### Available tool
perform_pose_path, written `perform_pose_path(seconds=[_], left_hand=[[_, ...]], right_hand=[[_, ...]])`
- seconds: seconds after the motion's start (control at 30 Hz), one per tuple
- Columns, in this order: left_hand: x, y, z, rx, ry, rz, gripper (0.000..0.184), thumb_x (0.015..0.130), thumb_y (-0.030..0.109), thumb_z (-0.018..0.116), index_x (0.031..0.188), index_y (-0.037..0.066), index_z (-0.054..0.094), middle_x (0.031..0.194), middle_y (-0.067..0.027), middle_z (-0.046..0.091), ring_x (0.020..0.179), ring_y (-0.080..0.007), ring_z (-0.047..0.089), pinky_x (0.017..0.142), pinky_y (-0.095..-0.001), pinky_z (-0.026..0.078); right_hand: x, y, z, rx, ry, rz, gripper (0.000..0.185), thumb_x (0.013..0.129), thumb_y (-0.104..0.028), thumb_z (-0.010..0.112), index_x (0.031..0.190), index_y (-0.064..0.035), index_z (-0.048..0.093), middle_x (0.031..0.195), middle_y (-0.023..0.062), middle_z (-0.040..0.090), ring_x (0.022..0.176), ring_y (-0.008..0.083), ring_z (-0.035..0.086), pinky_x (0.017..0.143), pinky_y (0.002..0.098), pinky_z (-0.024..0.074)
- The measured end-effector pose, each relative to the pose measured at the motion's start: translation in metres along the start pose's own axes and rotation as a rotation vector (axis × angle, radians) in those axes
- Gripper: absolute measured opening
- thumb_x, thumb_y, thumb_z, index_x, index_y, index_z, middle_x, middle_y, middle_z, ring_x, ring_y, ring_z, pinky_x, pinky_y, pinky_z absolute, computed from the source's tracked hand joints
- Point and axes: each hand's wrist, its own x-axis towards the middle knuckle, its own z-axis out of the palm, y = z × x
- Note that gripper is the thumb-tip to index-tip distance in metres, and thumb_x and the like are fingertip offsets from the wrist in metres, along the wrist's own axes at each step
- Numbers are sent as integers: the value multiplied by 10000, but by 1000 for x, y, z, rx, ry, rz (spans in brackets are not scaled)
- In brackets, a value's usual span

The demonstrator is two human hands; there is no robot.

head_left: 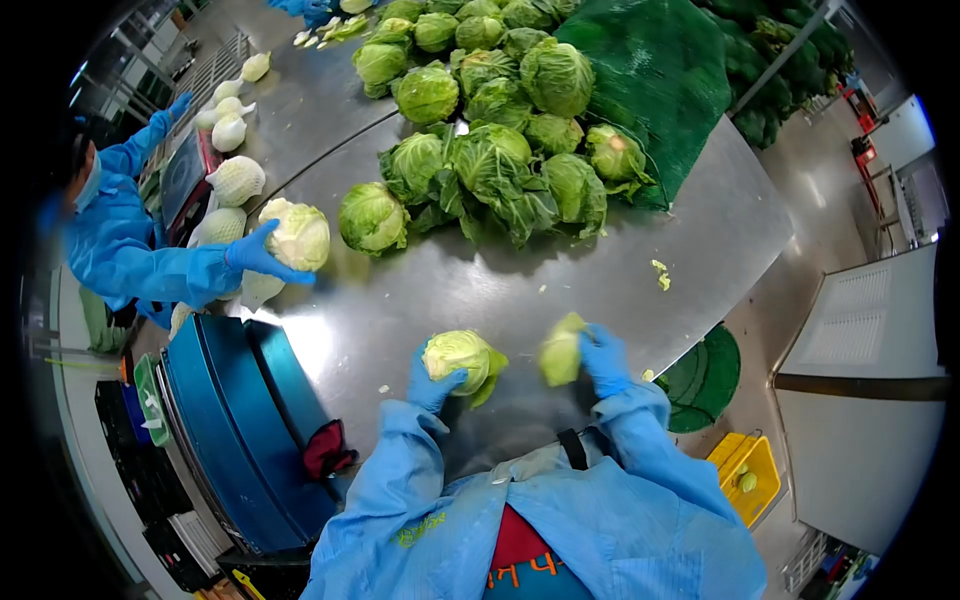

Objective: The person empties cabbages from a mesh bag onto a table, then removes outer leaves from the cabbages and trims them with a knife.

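My left hand (pixel 431 382), in a blue glove, is wrapped round the side of a pale green cabbage (pixel 462 360) just above the steel table (pixel 390 300). A loose leaf hangs from the cabbage's right side. To the right, my right hand (pixel 604 358), gloved too, grips a detached cabbage leaf (pixel 562 350), slightly blurred. A gap separates the leaf from the cabbage. Beyond both hands lies a heap of green cabbages (pixel 490 155), with a single cabbage (pixel 373 218) at its left front.
At the left, a co-worker (pixel 150 250) holds a trimmed cabbage (pixel 298 235) beside several net-wrapped ones. Green netting (pixel 650 80) lies at the back right. Blue crates (pixel 240 430) stand at the left; a green basket (pixel 705 378) and yellow crate (pixel 765 480) sit below the table's right edge.
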Motion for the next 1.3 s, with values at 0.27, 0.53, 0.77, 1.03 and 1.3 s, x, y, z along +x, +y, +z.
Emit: perform_pose_path(seconds=[0.27,0.53,0.77,1.03,1.3], left_hand=[[-11,55,19,1017,-223,425,1130,525,389,893,1462,152,308,1429,-239,339,1311,-385,360,1099,-461,316],[-1,56,41,1242,-137,551,1119,512,359,888,1424,43,321,1391,-237,372,1254,-400,415,1040,-436,386],[6,32,69,1040,-33,335,1117,519,416,884,1394,-3,331,1341,-231,412,1235,-380,435,1041,-433,390],[16,20,90,1113,171,245,1197,481,560,851,1355,-78,339,1230,-251,509,1135,-395,499,977,-438,423],[29,37,105,1119,27,60,1160,475,450,876,1371,-28,317,1233,-228,457,1161,-393,445,1009,-471,370]], right_hand=[[-26,7,-91,-431,488,-217,484,902,-356,631,1301,-100,534,1026,139,691,849,297,684,726,377,528],[-68,-62,23,114,-352,188,471,995,-468,418,902,-53,620,737,51,662,563,132,581,590,296,488],[-64,-42,47,-414,-235,-344,437,918,-538,494,797,-129,588,713,127,630,639,336,613,563,455,479],[-46,-45,41,-606,-231,-553,401,921,-524,495,801,-159,610,732,87,646,646,306,621,552,426,480],[-19,-65,39,-747,-224,-421,422,940,-523,450,862,-148,627,737,102,640,671,333,620,595,453,484]])
